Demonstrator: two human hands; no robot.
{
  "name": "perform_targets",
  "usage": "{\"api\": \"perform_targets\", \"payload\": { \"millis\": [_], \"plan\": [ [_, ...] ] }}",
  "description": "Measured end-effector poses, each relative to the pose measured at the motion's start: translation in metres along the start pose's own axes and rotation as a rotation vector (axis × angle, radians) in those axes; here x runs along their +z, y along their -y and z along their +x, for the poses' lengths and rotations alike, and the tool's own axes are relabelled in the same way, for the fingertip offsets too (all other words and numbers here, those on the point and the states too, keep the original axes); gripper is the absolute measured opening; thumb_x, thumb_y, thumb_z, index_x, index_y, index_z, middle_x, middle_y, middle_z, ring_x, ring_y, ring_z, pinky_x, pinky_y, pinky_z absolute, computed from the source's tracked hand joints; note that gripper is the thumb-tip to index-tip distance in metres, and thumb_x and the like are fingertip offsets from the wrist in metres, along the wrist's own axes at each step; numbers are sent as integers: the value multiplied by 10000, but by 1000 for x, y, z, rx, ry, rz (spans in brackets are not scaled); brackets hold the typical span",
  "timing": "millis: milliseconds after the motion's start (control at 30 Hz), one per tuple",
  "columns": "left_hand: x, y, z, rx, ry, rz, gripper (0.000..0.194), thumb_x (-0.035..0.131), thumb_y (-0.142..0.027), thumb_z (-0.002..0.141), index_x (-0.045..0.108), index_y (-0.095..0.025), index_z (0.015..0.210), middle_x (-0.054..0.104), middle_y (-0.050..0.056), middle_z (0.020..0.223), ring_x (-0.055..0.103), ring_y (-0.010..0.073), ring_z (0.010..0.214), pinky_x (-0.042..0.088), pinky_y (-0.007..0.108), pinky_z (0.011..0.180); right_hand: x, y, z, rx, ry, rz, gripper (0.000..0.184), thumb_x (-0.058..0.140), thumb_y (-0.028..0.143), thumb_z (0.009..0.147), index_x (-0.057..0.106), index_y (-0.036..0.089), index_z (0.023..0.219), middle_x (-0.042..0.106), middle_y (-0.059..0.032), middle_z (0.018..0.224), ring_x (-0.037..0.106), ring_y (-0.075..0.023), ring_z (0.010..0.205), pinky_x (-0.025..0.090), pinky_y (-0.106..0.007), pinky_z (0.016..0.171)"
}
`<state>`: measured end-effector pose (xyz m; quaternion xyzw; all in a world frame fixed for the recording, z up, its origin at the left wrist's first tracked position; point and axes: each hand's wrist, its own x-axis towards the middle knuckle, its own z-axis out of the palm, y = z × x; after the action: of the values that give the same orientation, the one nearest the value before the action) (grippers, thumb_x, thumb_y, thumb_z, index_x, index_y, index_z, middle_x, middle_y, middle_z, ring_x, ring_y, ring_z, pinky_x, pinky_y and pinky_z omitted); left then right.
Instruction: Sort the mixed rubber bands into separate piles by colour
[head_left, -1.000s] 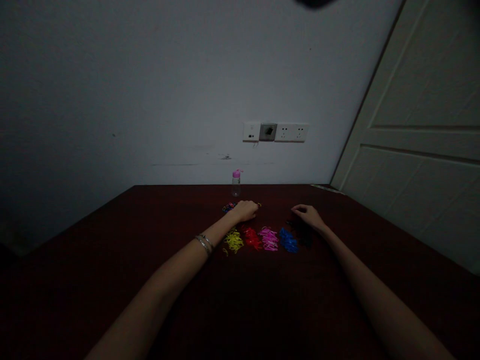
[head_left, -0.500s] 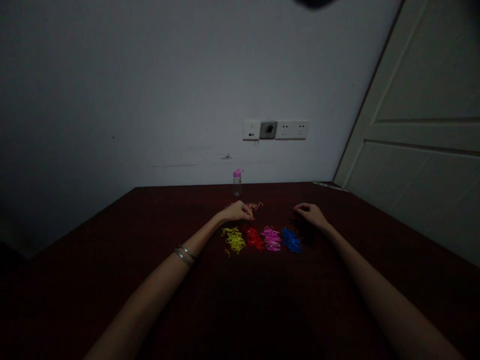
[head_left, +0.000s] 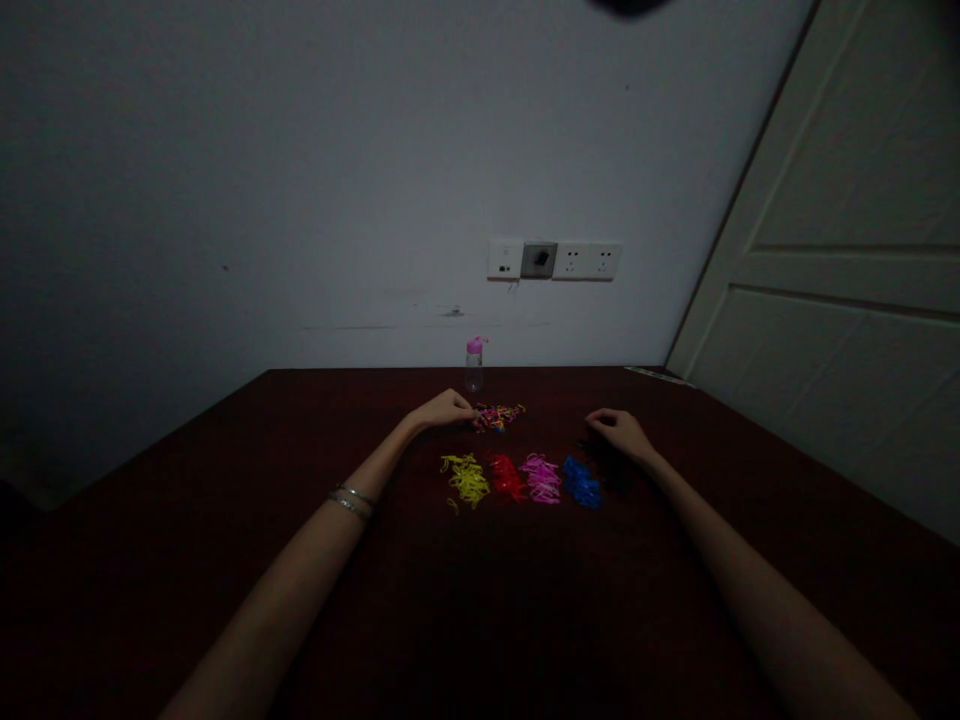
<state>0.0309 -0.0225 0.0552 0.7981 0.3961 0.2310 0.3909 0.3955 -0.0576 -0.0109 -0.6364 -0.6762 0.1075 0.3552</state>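
1 black pile [head_left: 613, 468] by the right hand [head_left: 619, 432], scarcely discernible

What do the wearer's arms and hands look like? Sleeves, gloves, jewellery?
No gloves on the left hand or right hand. No sleeves visible on the left forearm or right forearm. Thin, silver-coloured bracelets, apparently two rounded bands, circle the left wrist; none visible on the right. Too dim to make out rings or nail polish.
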Motion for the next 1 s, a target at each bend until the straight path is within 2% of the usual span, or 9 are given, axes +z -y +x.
{"api": "perform_targets", "payload": {
  "millis": [133, 300, 467, 567, 700, 867, 1000],
  "plan": [
    [-11, 30, 1, -55, -227, -18, 369, 565, -449, 659, 674, -99, 620, 435, -27, 410, 306, 55, 406, 193, 199, 408, -2, 6, 2, -43, 60, -71, 228, 476, 251, 734, 649, 142, 836, 670, -78, 875, 609, -191, 806, 446, -277, 751],
    [-6, 54, 2, -73, -449, -83, 423, 520, -488, 681, 640, -86, 625, 383, -45, 401, 291, 56, 403, 202, 199, 417, -7, 33, 7, -238, 112, -238, 262, 477, 208, 754, 627, 133, 956, 630, -98, 982, 573, -189, 910, 416, -279, 826],
    [-1, 55, 0, -86, -469, -137, 429, 502, -498, 684, 617, -91, 608, 356, -51, 385, 272, 58, 390, 198, 205, 420, 1, 72, 19, -408, 195, -286, 264, 458, 167, 772, 619, 151, 981, 603, -92, 1007, 559, -171, 914, 410, -253, 820],
    [-1, 53, -2, -80, -471, -128, 440, 499, -508, 680, 621, -90, 617, 361, -50, 388, 277, 61, 397, 205, 207, 428, 11, 85, 30, -420, 249, -329, 281, 469, 117, 742, 624, 156, 973, 602, -88, 998, 559, -177, 903, 412, -251, 794],
    [-1, 51, -4, -72, -468, -66, 443, 494, -506, 684, 632, -89, 626, 384, -46, 403, 298, 68, 418, 220, 207, 444, 29, 87, 46, -384, 263, -367, 304, 451, 85, 733, 630, 184, 957, 595, -72, 1028, 553, -183, 929, 411, -249, 781],
    [-1, 50, -5, -68, -463, -17, 432, 477, -484, 702, 637, -89, 628, 381, -46, 405, 307, 72, 430, 233, 206, 453, 52, 83, 61, -359, 292, -339, 366, 451, 38, 706, 620, 185, 995, 576, -69, 1081, 532, -171, 987, 394, -236, 835],
    [-1, 52, -4, -57, -462, -3, 428, 469, -473, 712, 639, -87, 637, 376, -47, 403, 303, 71, 428, 234, 204, 453, 62, 82, 66, -364, 332, -336, 358, 440, 66, 746, 615, 196, 1030, 565, -73, 1104, 530, -177, 997, 395, -242, 839]
  ]
}}
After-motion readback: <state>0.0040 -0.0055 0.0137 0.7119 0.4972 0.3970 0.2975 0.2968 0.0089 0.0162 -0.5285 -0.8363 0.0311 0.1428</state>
